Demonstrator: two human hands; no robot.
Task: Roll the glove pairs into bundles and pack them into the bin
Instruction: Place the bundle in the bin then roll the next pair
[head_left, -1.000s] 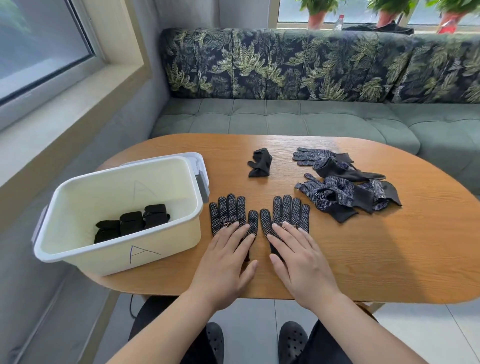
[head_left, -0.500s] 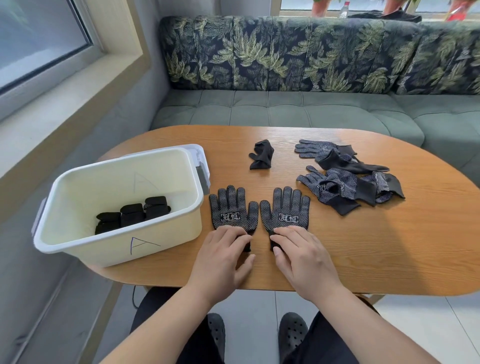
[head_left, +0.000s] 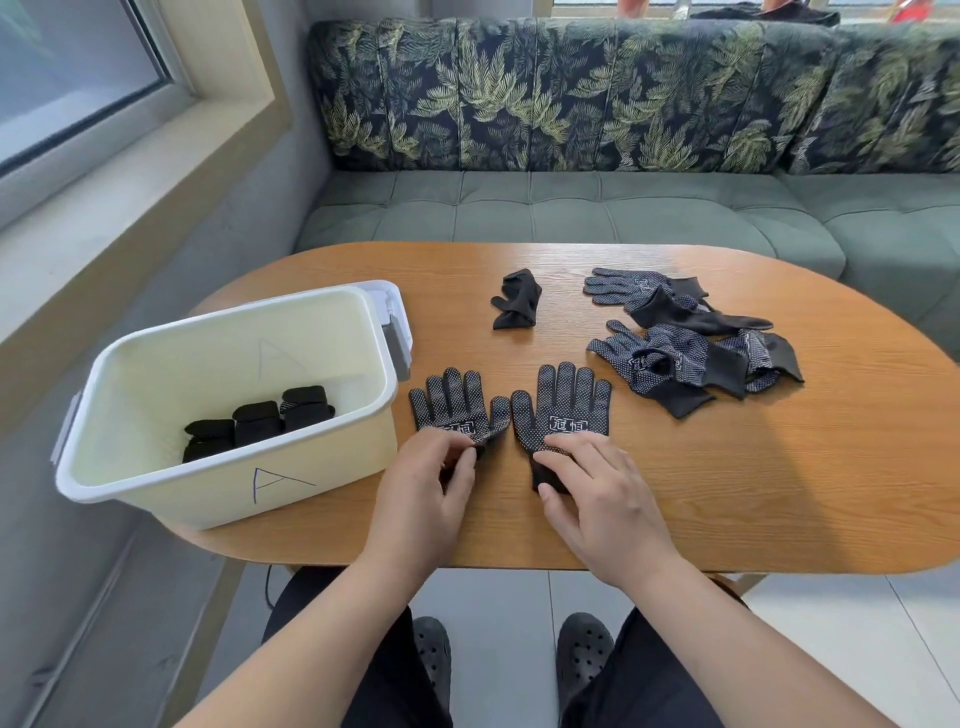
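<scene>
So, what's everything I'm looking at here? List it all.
bin: 1, cream, table's left side
rolled bundles: 3, black, inside the bin
flat gloves: 2, black dotted, side by side, front of table
folded glove: 1, black, mid-table, farther back
glove pile: count unclear, black dotted, table's right
table: 1, wooden, oval
sofa: 1, green, leaf-print back, behind table
shoes: 2, black, floor below
left hand: 1, pinching left flat glove's edge
right hand: 1, resting on right flat glove's cuff

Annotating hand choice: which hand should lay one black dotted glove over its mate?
Left, probably. The left hand pinches the near edge of the left black dotted knit glove, puckering it; the right hand only rests its fingers on the right black dotted knit glove, pinning it.
</scene>
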